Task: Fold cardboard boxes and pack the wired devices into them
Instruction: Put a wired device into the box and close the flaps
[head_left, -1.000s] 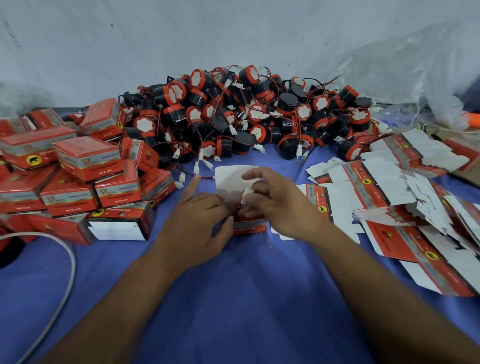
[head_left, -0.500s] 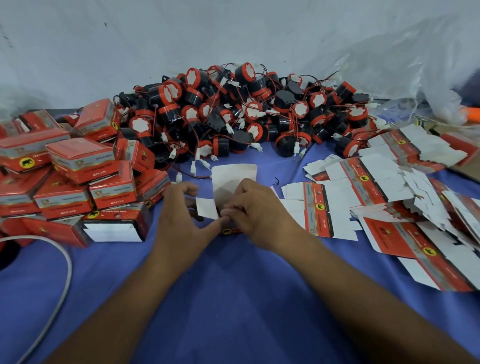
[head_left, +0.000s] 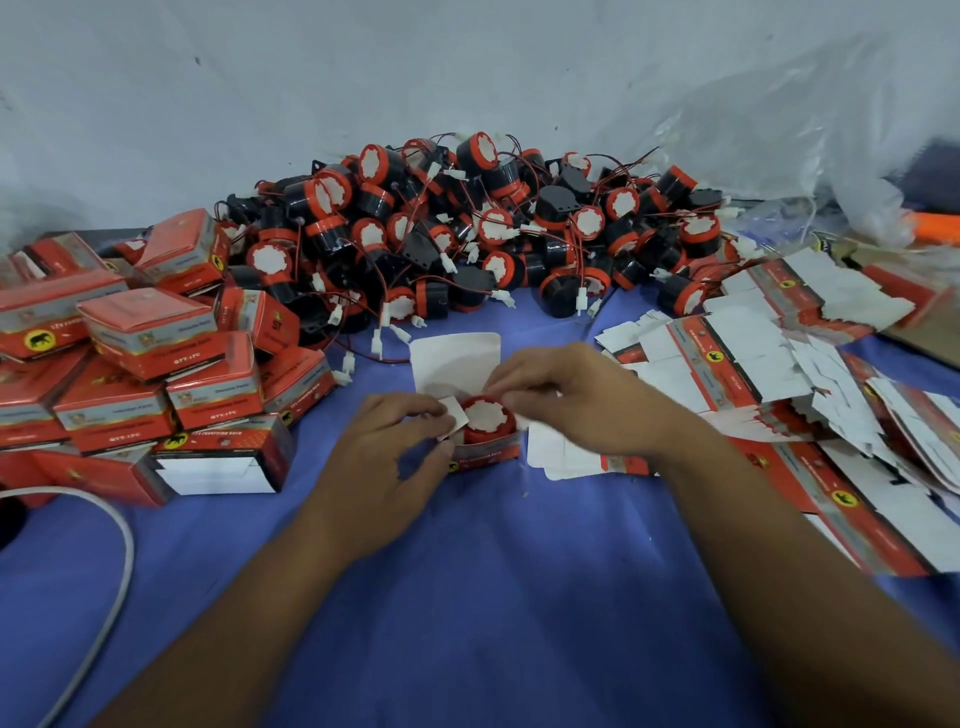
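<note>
A small red cardboard box (head_left: 485, 453) stands open on the blue cloth at centre, its white lid flap (head_left: 456, 364) raised behind it. Inside sits a wired device (head_left: 484, 418), red ring and white face up. My left hand (head_left: 387, 460) holds the box's left side and pinches a small white side flap (head_left: 453, 418). My right hand (head_left: 576, 397) pinches the flap on the box's right side, fingers curled over the device. A big heap of black-and-red wired devices (head_left: 467, 234) lies behind.
Folded red boxes (head_left: 140, 364) are stacked at the left. Flat unfolded box blanks (head_left: 779, 374) spread across the right. A white cable (head_left: 111, 571) curves at the lower left. Clear plastic sheeting (head_left: 779, 130) hangs at the back right. Blue cloth (head_left: 467, 597) covers the table.
The hands have spread apart over the box, so the device inside shows. My right hand shifted right onto the right flap; my left hand still pinches the left flap.
</note>
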